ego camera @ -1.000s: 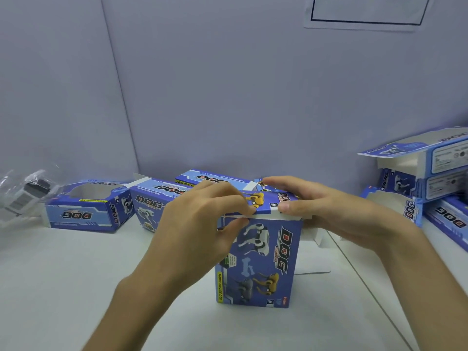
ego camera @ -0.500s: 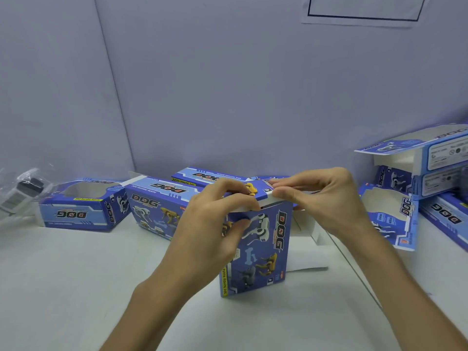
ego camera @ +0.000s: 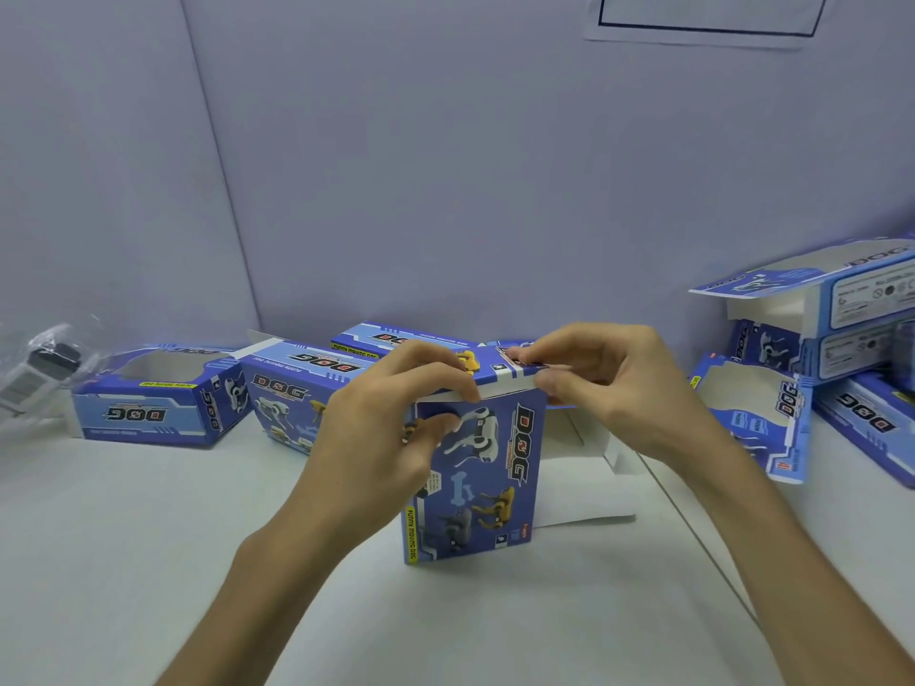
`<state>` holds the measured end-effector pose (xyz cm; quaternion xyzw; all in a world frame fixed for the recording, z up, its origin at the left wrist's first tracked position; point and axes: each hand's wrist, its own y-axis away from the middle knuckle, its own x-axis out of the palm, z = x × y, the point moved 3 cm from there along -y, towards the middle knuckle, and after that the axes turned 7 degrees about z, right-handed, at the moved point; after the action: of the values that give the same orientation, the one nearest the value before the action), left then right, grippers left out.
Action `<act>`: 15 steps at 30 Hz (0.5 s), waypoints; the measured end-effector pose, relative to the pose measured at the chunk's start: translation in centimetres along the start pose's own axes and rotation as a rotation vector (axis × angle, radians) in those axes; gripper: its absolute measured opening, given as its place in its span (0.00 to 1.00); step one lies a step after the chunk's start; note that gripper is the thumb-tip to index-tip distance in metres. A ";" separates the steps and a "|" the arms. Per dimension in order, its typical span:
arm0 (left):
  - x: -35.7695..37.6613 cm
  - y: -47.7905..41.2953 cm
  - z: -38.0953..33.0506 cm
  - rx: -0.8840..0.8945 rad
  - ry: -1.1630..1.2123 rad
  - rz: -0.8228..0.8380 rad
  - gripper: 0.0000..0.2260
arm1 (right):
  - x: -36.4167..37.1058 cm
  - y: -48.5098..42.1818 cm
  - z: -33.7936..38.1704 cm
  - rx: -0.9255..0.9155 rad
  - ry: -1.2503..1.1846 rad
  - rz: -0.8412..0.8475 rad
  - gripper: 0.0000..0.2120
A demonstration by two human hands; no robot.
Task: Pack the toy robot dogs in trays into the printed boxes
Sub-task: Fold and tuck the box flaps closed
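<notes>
1. Head view, the task's thing: your printed box stands on end at the centre of the white table, near you. Its front face is blue and shows white, yellow and grey robot dogs, a pale bone, "DOG" lettering running sideways and a yellow strip down the left edge.
2. The top flap is folded over the opening, with a white edge showing along the fold. The contents cannot be seen.
3. Your left hand grips the upper left corner, fingers curled over the top and thumb on the front face.
4. Your right hand pinches the flap's right end between thumb and fingers.
5. A windowed box lies far left, and stacked boxes stand far right.
</notes>
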<state>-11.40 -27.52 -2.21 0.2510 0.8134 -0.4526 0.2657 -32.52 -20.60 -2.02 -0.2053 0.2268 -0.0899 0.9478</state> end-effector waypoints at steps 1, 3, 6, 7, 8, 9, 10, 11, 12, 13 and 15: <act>-0.1 0.0 0.1 -0.001 -0.003 0.000 0.13 | 0.2 0.0 0.0 -0.005 -0.030 -0.006 0.06; -0.3 0.0 0.2 0.002 -0.020 0.003 0.13 | 0.3 -0.1 0.1 -0.012 -0.056 -0.023 0.04; -0.6 0.0 0.6 0.005 -0.030 0.007 0.12 | 0.8 -0.2 0.2 -0.041 -0.006 -0.044 0.04; -0.6 0.0 0.7 0.005 -0.031 0.000 0.12 | 0.8 -0.2 0.3 -0.050 0.025 -0.048 0.04; -0.6 0.0 0.8 0.005 -0.032 -0.008 0.12 | 0.8 -0.2 0.3 -0.047 0.052 -0.041 0.04; -0.6 0.0 0.9 0.004 -0.032 -0.017 0.11 | 0.7 -0.2 0.3 -0.030 0.069 -0.017 0.05; -0.5 0.1 0.9 0.005 -0.032 -0.026 0.11 | 0.5 -0.1 0.3 -0.009 0.074 0.022 0.06; -0.4 0.1 0.9 0.009 -0.033 -0.036 0.11 | 0.3 0.0 0.2 0.010 0.071 0.065 0.07; -0.3 0.1 0.8 0.015 -0.036 -0.046 0.11 | 0.2 0.1 0.1 0.020 0.070 0.100 0.08; -0.2 0.2 0.8 0.022 -0.039 -0.055 0.11 | 0.1 0.2 0.1 0.023 0.069 0.117 0.08; -0.3 0.3 1.1 0.028 -0.017 -0.079 0.13 | 0.3 0.1 -0.1 0.023 0.062 0.104 0.08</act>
<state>-10.80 -28.39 -2.66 0.2184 0.8141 -0.4760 0.2510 -32.30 -20.64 -2.28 -0.1796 0.2652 -0.0495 0.9460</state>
